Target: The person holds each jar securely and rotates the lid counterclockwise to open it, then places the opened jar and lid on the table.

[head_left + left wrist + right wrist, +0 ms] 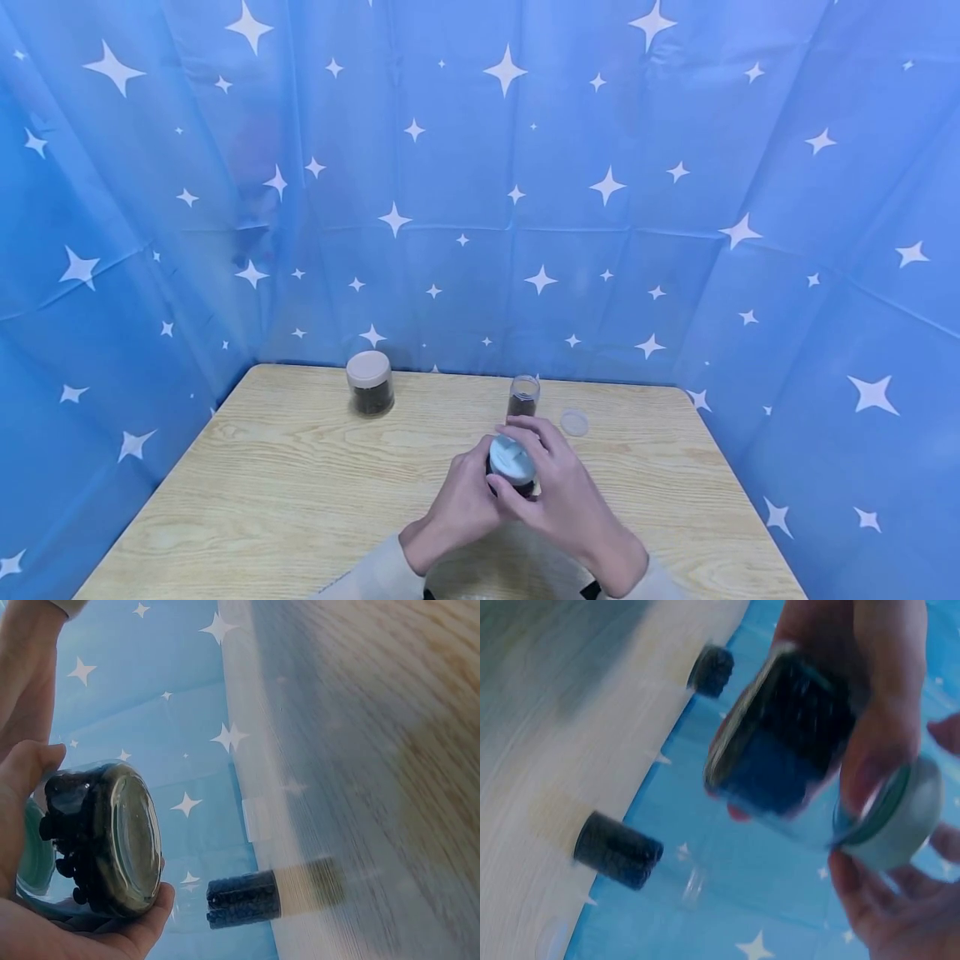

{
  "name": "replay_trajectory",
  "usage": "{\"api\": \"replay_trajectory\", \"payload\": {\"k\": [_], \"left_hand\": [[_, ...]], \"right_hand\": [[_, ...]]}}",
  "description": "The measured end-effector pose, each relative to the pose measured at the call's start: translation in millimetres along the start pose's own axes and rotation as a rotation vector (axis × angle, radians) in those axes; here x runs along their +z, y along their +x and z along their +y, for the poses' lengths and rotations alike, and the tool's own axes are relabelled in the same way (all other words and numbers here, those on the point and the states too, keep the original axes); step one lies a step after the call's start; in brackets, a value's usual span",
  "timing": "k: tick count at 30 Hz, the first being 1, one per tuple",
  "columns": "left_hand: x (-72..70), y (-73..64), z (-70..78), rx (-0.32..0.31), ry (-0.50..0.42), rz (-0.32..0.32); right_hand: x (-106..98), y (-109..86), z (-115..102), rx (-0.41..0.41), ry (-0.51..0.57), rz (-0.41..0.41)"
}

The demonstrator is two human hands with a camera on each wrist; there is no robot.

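The blue curtain (465, 183) is starred with white; one jar lid (516, 464) is tinted aqua (another lid (368, 367), pinkish); the tabletop (300, 492) is grained tan.

- A blue cloth backdrop (465, 158) hangs behind the tabletop (285, 492) and along its left and right sides, filling the upper part of the head view.
- White four-pointed stars (506, 71), large and small, are scattered all over the cloth.
- Soft vertical folds run down the back, crossed by a horizontal crease; slanting creases mark both sides.
- The blue looks deeper at the left and slightly more violet at the right.
- The tabletop has pale, yellowish wood grain and rounded far corners.
- Light is even and soft on the cloth; in the left wrist view the tabletop's sheen carries a bluish-grey band and faint star reflections.
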State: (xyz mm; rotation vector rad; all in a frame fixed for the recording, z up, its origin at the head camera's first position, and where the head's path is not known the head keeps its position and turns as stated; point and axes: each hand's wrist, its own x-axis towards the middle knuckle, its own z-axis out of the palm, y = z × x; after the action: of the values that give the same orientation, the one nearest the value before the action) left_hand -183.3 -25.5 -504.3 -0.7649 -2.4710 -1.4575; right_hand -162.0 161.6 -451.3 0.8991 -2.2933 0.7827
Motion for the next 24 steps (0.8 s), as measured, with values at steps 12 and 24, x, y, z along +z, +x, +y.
{"api": "replay_trajectory", "payload": {"k": [12, 24], "left_hand": [[1.9, 2.5, 0.8, 0.015, 0.047, -0.008], [1.4, 0.4, 2.1, -0.003, 0.023, -0.019]], "right_hand": [[12, -4.9, -13, 0.058, -0.125, 0.099], [11, -5.6, -12, 0.064, -0.088, 0.09]]}}
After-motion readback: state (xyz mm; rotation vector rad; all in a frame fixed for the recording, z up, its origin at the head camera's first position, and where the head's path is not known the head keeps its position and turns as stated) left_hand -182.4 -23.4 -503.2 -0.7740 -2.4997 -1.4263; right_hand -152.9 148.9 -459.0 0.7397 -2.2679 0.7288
